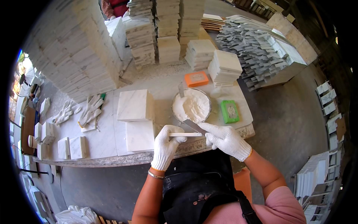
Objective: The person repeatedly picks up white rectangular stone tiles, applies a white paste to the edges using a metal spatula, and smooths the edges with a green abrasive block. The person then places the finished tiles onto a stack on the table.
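Observation:
My left hand (166,145), in a white knit glove, pinches a thin white marble tile (185,134) held edge-on above the table's front edge. My right hand (227,140), gloved the same way, grips a putty knife (194,126) whose metal blade lies close to the tile's far side. Just beyond both hands stands a round bowl (175,116) of white paste (194,104), with another flat blade (181,89) stuck in it at the left. Left of the bowl sits a stack of square marble tiles (135,105), with one more tile (140,136) in front of it.
An orange box (196,79) and a green box (229,111) flank the bowl. Tall tile stacks (168,48) rise at the back. Loose gloves (90,111) and small tile pieces (77,148) lie left. Another person (115,8) stands behind the stacks. Piled slabs (257,52) stand right.

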Motion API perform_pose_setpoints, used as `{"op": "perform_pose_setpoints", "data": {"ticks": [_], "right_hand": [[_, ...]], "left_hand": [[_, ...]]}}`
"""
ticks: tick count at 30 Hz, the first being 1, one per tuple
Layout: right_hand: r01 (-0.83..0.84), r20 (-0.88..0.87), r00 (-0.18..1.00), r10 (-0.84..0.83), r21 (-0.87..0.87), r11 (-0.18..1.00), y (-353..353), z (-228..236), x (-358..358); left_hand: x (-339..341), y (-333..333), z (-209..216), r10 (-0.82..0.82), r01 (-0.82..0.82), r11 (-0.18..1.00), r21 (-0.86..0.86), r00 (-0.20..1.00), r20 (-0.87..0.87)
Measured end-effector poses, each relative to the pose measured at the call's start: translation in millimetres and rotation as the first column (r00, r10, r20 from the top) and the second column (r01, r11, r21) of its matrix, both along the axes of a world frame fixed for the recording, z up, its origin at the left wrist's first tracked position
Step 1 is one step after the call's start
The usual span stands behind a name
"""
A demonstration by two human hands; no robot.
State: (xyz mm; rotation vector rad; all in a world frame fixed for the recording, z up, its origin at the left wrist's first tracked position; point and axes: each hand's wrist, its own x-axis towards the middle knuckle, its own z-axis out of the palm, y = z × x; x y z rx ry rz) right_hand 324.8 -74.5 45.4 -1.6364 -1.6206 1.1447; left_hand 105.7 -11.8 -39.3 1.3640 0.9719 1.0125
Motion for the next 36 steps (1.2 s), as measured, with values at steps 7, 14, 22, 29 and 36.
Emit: {"op": "perform_pose_setpoints", "data": {"ticks": [7, 14, 22, 29, 36], "right_hand": [[0.073, -0.03, 0.997, -0.072, 0.024, 0.997, -7, -6, -8], [0.151, -0.101, 0.984, -0.143, 0.072, 0.986, -9, -14, -17], [0.044, 0.076, 0.995, -0.066, 0.26, 0.964, -10, -27, -35], [0.347, -0.253, 0.91, -0.329, 0.029, 0.937, -13, -6, -13], [0.287, -0.231, 0.931, -0.281, -0.011, 0.958, -14, -4, -12]], "left_hand": [[1, -3, 2, 0.01, -0.01, 1.0, 0.012, 1.0, 0.006], [1, -5, -1, 0.007, -0.007, 0.999, 0.044, 1.0, -0.006], [4, -7, 0, 0.042, -0.041, 0.998, 0.038, 0.999, -0.033], [3, -5, -4, -0.007, 0.007, 1.0, -0.002, 0.999, 0.045], [1, -6, -10, -0.016, 0.019, 0.996, 0.087, 0.999, -0.034]]}}
